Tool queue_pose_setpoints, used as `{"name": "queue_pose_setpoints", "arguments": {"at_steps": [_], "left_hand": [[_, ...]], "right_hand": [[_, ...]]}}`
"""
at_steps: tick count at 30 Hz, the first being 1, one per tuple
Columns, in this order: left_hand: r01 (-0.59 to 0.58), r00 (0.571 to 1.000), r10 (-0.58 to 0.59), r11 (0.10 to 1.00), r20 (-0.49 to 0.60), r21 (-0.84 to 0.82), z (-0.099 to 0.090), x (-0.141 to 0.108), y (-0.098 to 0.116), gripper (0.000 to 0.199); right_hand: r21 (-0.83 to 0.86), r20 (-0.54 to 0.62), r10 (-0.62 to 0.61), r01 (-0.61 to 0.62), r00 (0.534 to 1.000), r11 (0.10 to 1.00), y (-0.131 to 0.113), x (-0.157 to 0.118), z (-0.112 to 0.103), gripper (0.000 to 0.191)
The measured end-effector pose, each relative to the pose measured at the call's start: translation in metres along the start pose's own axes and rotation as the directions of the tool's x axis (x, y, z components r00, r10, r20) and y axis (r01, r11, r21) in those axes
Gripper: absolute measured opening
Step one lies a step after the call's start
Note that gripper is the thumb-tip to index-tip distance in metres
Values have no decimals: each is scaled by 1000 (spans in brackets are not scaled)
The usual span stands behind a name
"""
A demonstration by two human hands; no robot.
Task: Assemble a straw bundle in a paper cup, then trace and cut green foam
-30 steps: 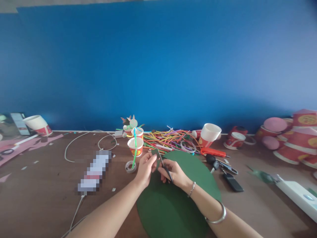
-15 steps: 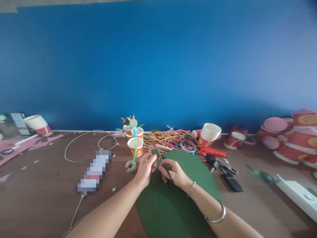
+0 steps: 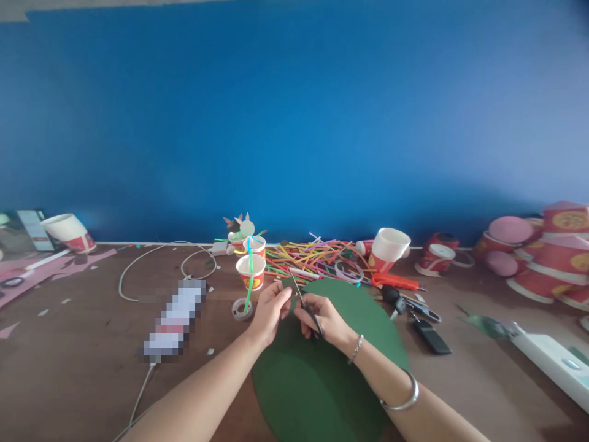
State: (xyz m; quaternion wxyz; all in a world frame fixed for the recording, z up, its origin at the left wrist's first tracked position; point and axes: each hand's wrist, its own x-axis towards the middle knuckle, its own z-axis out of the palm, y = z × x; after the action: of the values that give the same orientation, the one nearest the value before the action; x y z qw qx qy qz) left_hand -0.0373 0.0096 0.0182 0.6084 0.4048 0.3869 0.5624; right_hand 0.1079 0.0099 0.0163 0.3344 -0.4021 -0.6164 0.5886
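My right hand point(image 3: 322, 319) is closed around the dark handles of a pair of scissors point(image 3: 311, 315), whose blades point up and away to the left. Close beside the blades, my left hand point(image 3: 272, 312) pinches a small piece of dark green paper point(image 3: 288, 283), its edge showing above the fingertips. How far the blades meet the paper is too small to tell. Under both hands lies a large green paper sheet point(image 3: 331, 380) with a rounded outline. To the left of my left hand, a roll of tape point(image 3: 241, 310) touches the lower end of a green straw point(image 3: 249, 293).
Paper cups point(image 3: 251, 279) stand behind the tape. Colourful sticks point(image 3: 313, 255) are heaped along the wall. To the right are a white cup point(image 3: 390, 245), an orange tool point(image 3: 396, 282), keys point(image 3: 430, 336) and a white power strip point(image 3: 552, 362). A phone point(image 3: 175, 322) with a cable lies left.
Almost nothing differs. Both hands keep their hold on the green paper and the scissors, and the whole view has shifted very slightly.
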Motion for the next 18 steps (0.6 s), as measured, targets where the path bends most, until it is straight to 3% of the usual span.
{"name": "queue_pose_setpoints", "arguments": {"at_steps": [18], "left_hand": [[-36, 999, 37, 999, -23, 5, -1, 2, -4, 26]], "right_hand": [[-28, -2, 10, -10, 1000, 1000, -2, 1, -3, 25]]}}
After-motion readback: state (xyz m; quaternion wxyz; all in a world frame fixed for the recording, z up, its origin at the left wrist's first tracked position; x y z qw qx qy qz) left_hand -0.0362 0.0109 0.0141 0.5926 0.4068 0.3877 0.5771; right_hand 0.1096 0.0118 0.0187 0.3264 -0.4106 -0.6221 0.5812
